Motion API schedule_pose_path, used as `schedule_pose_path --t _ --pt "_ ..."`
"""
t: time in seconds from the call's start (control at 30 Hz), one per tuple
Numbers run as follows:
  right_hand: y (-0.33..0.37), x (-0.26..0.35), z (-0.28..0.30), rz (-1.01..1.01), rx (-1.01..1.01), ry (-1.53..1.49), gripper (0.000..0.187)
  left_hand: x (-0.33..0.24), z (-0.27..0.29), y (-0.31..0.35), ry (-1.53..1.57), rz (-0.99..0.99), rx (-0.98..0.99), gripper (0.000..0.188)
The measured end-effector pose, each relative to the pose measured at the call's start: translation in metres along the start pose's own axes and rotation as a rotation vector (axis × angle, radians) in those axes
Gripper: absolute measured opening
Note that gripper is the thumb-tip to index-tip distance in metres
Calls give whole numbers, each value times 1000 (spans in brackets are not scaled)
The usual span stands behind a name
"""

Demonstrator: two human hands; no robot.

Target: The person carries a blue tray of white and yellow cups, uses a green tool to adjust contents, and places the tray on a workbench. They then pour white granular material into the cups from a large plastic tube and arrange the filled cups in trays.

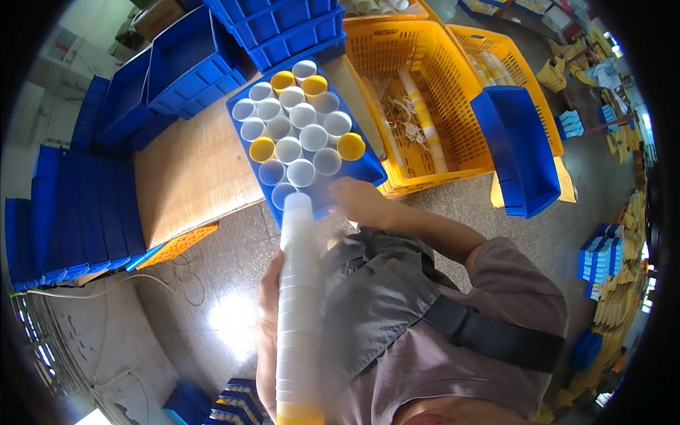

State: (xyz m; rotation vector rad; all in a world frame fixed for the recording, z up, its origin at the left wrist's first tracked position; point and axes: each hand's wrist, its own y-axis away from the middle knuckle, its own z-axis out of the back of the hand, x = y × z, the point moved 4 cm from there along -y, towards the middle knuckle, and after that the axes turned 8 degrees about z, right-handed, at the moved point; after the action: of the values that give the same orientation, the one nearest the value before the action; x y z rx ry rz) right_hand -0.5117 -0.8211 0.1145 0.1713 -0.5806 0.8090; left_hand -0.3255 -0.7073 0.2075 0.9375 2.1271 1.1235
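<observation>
A long nested stack of white plastic cups point(296, 297), yellow at its near end, is gripped along its left side by my left hand point(270, 283). The far end of the stack reaches the near edge of a blue tray point(368, 168). White cups point(302, 115) stand in rows in that tray with their mouths up, with several yellow cups point(350, 146) among them. Over the tray's near right corner is my right hand point(358, 202), its fingers blurred by motion. Whether it holds anything does not show.
The tray rests on a wooden table point(191, 163). Blue bins point(191, 60) are stacked at its far left, with more point(85, 205) further left. On the right stands a yellow crate point(453, 106) holding a long cup stack point(421, 117); a blue bin point(513, 149) leans beside it.
</observation>
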Motion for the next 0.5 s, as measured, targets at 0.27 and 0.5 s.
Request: schedule_pose_path --t 0.27,0.5 --pt "31 6 38 41 -338 66 67 26 -15 -14 -23 172 126 57" --pt "25 27 34 357 -350 66 65 13 -13 -19 80 164 191 69"
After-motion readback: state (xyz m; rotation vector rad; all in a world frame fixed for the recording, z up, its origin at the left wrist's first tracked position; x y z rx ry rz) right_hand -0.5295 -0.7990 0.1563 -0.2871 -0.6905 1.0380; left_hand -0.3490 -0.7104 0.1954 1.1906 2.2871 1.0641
